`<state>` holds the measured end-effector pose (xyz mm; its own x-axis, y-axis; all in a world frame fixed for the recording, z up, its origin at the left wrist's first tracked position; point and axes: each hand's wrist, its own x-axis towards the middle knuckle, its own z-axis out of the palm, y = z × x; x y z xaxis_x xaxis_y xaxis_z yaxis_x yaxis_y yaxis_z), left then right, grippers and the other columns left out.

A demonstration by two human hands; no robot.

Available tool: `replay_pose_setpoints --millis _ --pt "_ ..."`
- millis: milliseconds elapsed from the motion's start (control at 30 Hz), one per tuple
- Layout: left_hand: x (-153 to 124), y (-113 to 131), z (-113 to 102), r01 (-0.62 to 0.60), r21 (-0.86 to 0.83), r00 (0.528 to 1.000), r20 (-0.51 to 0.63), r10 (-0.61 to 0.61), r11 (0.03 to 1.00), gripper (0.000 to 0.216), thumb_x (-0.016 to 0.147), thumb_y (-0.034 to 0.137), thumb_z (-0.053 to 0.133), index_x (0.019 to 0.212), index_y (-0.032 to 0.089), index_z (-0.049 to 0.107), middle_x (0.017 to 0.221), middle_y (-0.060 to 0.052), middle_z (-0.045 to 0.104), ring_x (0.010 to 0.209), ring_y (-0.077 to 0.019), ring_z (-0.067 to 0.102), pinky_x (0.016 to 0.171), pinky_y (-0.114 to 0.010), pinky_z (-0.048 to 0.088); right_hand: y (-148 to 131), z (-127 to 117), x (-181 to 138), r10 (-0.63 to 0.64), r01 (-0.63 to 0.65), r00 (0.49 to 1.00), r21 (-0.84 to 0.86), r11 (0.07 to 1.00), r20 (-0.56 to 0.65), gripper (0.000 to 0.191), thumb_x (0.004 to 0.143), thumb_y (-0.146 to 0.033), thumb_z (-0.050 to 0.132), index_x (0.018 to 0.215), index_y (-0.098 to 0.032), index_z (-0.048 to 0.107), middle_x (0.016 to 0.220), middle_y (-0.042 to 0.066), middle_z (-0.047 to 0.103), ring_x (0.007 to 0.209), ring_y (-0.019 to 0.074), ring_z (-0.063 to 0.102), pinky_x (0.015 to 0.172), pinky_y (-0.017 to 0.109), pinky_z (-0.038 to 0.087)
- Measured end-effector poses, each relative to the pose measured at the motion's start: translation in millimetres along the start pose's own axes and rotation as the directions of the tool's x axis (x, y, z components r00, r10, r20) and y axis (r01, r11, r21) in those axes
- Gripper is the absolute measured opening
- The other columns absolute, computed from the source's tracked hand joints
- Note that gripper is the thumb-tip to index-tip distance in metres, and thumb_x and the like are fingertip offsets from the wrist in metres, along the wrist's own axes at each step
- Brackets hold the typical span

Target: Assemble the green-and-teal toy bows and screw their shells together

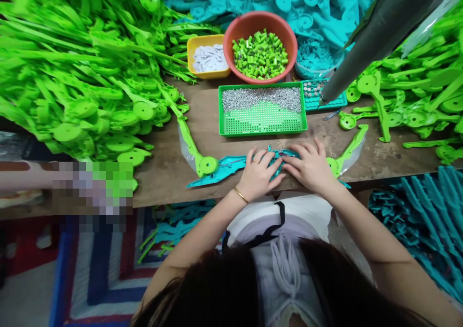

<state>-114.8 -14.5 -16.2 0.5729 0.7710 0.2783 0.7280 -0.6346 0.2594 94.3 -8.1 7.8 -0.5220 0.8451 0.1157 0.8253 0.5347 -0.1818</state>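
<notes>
In front of me on the table lies a teal plastic piece (230,167), long and shaped like the body of a toy bow. A green curved arm (191,146) meets its left end, and another green arm (352,151) meets the right end. My left hand (258,172) is closed over the middle of the teal piece, fingers bent down on it. Close beside it, my right hand (311,168) grips the same middle part, its fingers somewhat fanned. The fingertips of both hands nearly meet. What lies under them is mostly hidden.
Beyond stand a green tray (221,119) of small screws, a red bowl (260,81) of green pieces and a yellow box (208,75) of white parts. Green parts (72,76) heap up left. A dark pole (379,37) slants in at right. Another person's arm (29,176) reaches in at left.
</notes>
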Motion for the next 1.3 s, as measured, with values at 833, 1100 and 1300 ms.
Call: replay_pose_setpoints --millis 833,1100,1300 --pt "-11.2 2.3 1.4 0.035 -0.066 0.999 -0.017 -0.036 0.997 0.035 0.091 0.043 0.057 0.114 0.02 0.069 0.118 -0.013 0.066 0.116 -0.0281 0.056 0.114 -0.056 0.026 -17.7 7.2 -6.8 0.083 -0.083 0.996 0.031 0.996 -0.013 0.045 0.096 -0.053 0.043 0.126 -0.027 0.064 0.139 0.013 0.057 0.125 0.0321 0.05 0.113 0.067 0.017" --pt "0.7 7.5 3.0 0.017 -0.064 0.999 -0.037 -0.019 0.998 0.048 0.092 0.05 0.055 0.127 0.019 0.062 0.129 -0.015 0.062 0.124 -0.0299 0.051 0.114 -0.054 0.026 25.3 -12.5 -34.6 0.383 -0.338 0.91 0.248 0.908 -0.161 0.023 0.096 -0.034 0.048 0.106 -0.025 0.066 0.118 0.008 0.069 0.113 0.0243 0.061 0.115 0.059 0.02" --pt "7.4 9.1 13.7 0.033 -0.072 0.999 0.017 -0.032 0.997 0.049 0.092 0.05 0.055 0.128 0.017 0.061 0.138 -0.017 0.058 0.134 -0.0344 0.045 0.116 -0.058 0.024 34.2 -13.5 -57.0 0.38 -0.359 0.919 0.176 0.916 -0.103 0.017 0.093 -0.034 0.053 0.091 -0.023 0.066 0.119 0.008 0.067 0.114 0.026 0.059 0.114 0.061 0.02"
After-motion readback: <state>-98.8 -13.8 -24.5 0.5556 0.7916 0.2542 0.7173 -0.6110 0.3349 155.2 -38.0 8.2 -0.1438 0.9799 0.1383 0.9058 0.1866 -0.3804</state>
